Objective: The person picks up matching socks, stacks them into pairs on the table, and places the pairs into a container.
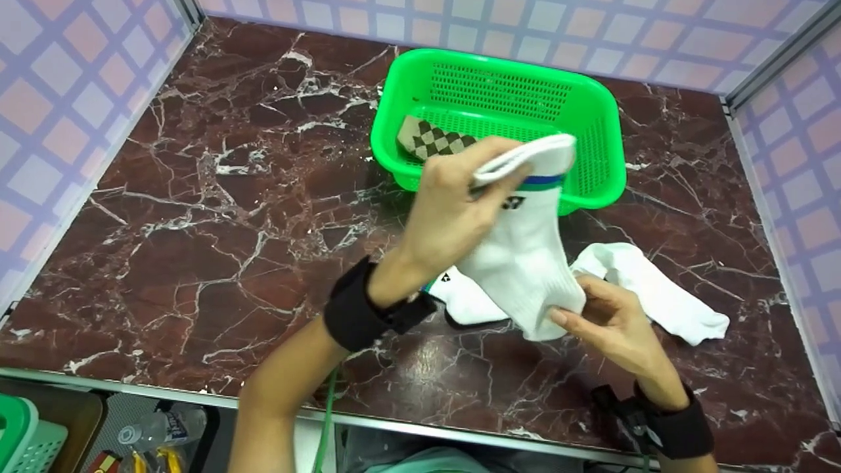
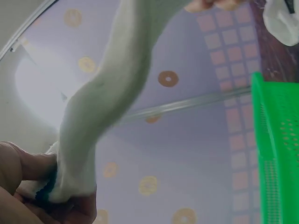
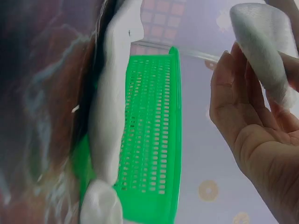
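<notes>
A white sock (image 1: 532, 256) with blue and green stripes and a small dark logo hangs stretched between both hands over the table. My left hand (image 1: 450, 213) grips its cuff, thumb on the front. Lower down, my right hand (image 1: 617, 325) pinches the toe end. In the left wrist view the sock (image 2: 112, 93) runs from the gripped cuff up to the other hand's fingertips. A second white sock (image 1: 663, 295) lies on the table near my right hand. Beneath the held sock lies another white sock (image 1: 470, 305) with a logo, partly hidden.
Behind the hands stands a green plastic basket (image 1: 608, 144) with perforated walls. A beige and brown checkered sock (image 1: 430, 138) lies in it, partly covered by my left hand. Patterned panels (image 1: 499, 26) border the marbled table (image 1: 197, 230). A plastic bottle (image 1: 164, 426) sits below the front edge.
</notes>
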Demonstrator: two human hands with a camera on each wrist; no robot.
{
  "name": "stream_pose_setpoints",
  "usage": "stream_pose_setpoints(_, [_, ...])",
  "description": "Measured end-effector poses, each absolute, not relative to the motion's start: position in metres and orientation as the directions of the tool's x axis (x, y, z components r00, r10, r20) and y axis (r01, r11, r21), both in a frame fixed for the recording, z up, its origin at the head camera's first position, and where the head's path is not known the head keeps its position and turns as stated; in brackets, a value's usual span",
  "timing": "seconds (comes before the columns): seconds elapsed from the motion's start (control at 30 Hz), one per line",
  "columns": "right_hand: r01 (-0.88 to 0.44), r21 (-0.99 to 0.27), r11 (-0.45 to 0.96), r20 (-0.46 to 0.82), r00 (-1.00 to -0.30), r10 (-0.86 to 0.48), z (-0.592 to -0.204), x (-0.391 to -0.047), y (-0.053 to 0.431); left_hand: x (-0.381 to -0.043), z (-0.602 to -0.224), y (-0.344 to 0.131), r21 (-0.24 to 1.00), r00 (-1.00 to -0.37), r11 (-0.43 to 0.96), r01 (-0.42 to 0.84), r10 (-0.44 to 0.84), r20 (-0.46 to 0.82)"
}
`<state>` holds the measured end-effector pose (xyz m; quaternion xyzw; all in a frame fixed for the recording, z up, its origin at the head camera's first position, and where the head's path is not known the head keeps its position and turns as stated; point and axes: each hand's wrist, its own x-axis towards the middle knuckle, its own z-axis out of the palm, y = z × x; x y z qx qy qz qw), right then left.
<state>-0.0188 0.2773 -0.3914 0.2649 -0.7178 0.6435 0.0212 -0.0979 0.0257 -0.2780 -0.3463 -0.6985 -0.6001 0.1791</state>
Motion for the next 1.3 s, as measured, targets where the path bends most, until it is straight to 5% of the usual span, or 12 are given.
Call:
stream_pose_setpoints(0.27, [-0.366,-0.931,0.018,0.359,-0.921,-0.151,-0.387,-0.015,0.299,-0.101,-0.311,-0.008,0.812,-0.824,0.162,0.561,0.198,0.531])
stream_pose_setpoints(0.57, [-0.234,-0.954,-0.186,0.235,-0.972,0.018,-0.377,-0.028,0.296,-0.098,-0.353,-0.027,0.887,-0.906,0.245,0.391,0.272,0.324])
stream_pose_setpoints(0.83, [-0.176,-0.949,0.261,0.184,-0.983,0.008,-0.385,-0.05,0.295,-0.091,-0.382,-0.035,0.898,-0.908,0.399,0.186,0.42,0.001])
stream_pose_setpoints(1.0, [-0.152,-0.853,0.5,0.115,-0.988,-0.104,-0.392,-0.057,0.294,-0.097,-0.393,-0.036,0.825,-0.9,0.52,0.219,0.434,-0.034])
stream_pose_setpoints(1.3, [-0.135,-0.711,0.69,0.022,-0.985,-0.17,-0.413,-0.072,0.305,-0.101,-0.406,-0.035,0.673,-0.907,0.669,0.317,0.421,0.009])
